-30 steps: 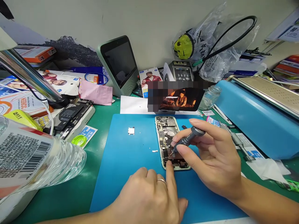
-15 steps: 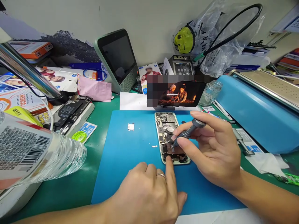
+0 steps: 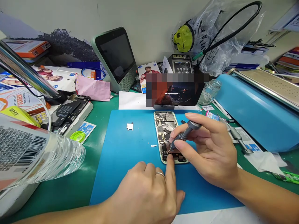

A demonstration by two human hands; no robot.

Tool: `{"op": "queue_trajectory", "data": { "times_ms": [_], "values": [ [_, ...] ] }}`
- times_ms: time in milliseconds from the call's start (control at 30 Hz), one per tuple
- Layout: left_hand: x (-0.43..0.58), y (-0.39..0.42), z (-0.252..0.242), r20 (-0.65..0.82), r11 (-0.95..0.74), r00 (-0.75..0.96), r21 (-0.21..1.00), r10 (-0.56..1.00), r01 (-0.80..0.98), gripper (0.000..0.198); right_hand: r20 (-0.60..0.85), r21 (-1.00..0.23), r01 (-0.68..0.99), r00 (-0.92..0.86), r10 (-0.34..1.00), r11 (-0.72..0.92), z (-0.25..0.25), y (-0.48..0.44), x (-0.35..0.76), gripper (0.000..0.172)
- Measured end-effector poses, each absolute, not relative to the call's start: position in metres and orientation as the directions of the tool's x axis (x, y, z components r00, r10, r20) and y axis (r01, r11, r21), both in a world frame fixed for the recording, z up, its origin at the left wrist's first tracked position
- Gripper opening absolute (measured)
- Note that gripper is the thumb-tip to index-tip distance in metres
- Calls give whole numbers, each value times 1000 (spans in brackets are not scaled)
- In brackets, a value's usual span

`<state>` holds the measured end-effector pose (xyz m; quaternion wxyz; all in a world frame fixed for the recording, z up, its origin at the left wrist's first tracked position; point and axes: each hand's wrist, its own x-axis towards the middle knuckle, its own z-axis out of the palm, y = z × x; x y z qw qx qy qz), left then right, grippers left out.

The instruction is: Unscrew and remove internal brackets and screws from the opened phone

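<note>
An opened smartphone point(image 3: 163, 127) lies on the blue mat point(image 3: 123, 152), its inner boards and parts bare. My right hand point(image 3: 212, 152) grips a dark grey precision screwdriver point(image 3: 186, 132) between thumb and fingers. The driver leans, with its thin tip down in the lower part of the phone, close to my left fingertip. My left hand point(image 3: 149, 189) holds nothing; its index finger is stretched out and touches the phone's lower end, while the other fingers curl. Left of the phone lie a small silver metal piece point(image 3: 130, 126) and a tiny bracket point(image 3: 153, 145).
A clear bottle point(image 3: 63, 158) stands close at left, near another opened phone point(image 3: 70, 110). Behind the mat are a propped-up screen point(image 3: 182, 93), a smart display point(image 3: 116, 56) and a glass jar point(image 3: 211, 90). On the right sit a blue machine point(image 3: 247, 115) and another driver point(image 3: 238, 137).
The screwdriver's tip has shifted slightly left and down in the phone, nearer my left fingertip. My left index finger stays on the phone. The picture on the propped-up screen has changed.
</note>
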<state>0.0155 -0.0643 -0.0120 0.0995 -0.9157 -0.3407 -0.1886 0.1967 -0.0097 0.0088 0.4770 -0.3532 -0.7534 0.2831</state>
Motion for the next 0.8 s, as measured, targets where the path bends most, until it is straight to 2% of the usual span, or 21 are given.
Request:
{"op": "queue_trajectory", "data": {
  "times_ms": [200,800],
  "values": [
    [18,-68,-18,432,-711,656,-48,619,702,47,503,-780,235,-313,805,579,7,-10,197,58],
    [19,-59,-15,496,-726,664,-92,560,681,51,454,-826,201,-315,833,526,5,-11,199,60]
  ]
}}
